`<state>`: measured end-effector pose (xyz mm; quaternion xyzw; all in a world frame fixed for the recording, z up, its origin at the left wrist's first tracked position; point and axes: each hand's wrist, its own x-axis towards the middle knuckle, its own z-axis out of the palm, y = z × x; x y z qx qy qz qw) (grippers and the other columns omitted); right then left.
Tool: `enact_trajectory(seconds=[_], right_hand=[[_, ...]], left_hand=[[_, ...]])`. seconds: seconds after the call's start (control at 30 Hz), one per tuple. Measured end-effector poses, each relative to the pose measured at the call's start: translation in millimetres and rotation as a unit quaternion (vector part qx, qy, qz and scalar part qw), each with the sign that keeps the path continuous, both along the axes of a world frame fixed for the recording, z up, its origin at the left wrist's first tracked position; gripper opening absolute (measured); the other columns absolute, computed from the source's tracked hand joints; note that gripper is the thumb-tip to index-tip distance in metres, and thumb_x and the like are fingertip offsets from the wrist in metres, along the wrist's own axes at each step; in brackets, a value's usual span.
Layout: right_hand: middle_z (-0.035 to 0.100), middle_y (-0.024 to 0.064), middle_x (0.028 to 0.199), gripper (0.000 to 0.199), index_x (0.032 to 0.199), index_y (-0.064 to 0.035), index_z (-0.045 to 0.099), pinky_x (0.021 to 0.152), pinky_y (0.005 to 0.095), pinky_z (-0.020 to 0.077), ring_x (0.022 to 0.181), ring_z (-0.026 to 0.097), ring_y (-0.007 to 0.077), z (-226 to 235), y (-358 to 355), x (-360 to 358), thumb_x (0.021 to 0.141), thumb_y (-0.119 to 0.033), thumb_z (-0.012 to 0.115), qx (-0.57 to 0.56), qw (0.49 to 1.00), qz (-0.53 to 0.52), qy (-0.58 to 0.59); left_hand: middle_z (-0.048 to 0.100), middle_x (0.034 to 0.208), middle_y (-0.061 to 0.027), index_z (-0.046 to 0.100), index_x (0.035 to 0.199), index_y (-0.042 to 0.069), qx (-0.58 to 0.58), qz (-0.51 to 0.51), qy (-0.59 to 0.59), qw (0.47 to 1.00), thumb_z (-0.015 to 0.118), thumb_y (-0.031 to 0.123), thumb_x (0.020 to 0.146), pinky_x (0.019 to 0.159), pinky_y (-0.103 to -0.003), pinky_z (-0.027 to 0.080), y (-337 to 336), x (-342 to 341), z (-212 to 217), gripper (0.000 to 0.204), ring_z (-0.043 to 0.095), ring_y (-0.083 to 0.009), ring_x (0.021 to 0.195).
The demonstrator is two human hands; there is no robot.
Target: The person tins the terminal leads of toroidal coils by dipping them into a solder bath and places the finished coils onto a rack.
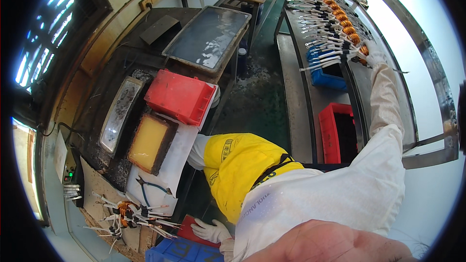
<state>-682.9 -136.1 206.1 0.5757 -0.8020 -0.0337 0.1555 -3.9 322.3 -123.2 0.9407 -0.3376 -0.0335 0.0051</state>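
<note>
a dark box (160,29) sits between a red bin (174,94) and a wall socket (148,1).

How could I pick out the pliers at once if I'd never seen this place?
Start at the dark workbench on the left and find its white sheet. Between the yellow slab and the copper coil with white wires lie the pliers, the only thing there with slim blue-green handles.
</note>
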Motion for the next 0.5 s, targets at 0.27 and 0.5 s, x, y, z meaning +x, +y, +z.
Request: enact_trajectory(seconds=[0.27,0.5], right_hand=[[0.063,0.0195,0.115,0.041,0.118,-0.0108,0.057,0.091,0.0429,0.0484,0.109,0.060,0.0400,-32.4,23.8,-30.3,0.080,-0.011,0.074,-0.057,0.995,-0.068,-0.039],[0.062,0.0182,0.117,0.034,0.117,-0.0082,0.056,0.091,0.0445,0.0496,0.108,0.061,0.0365,-12.0,38.3,-64.3,0.085,-0.008,0.068,-0.086,0.985,-0.079,-0.126]], left_hand=[[0.028,0.155,-0.0220,0.035,0.146,0.009,0.032,0.010,0.016,0.999,0.076,0.020,0.078,0.118,-0.050,0.025,-4.3,-1.1,9.6,0.080,0.028,-0.0415,0.142],[0.030,0.154,-0.0220,0.036,0.146,0.010,0.013,-0.001,-0.002,1.000,0.076,0.019,0.079,0.117,-0.050,0.026,-1.0,1.9,-5.4,0.079,0.029,-0.0413,0.141]])
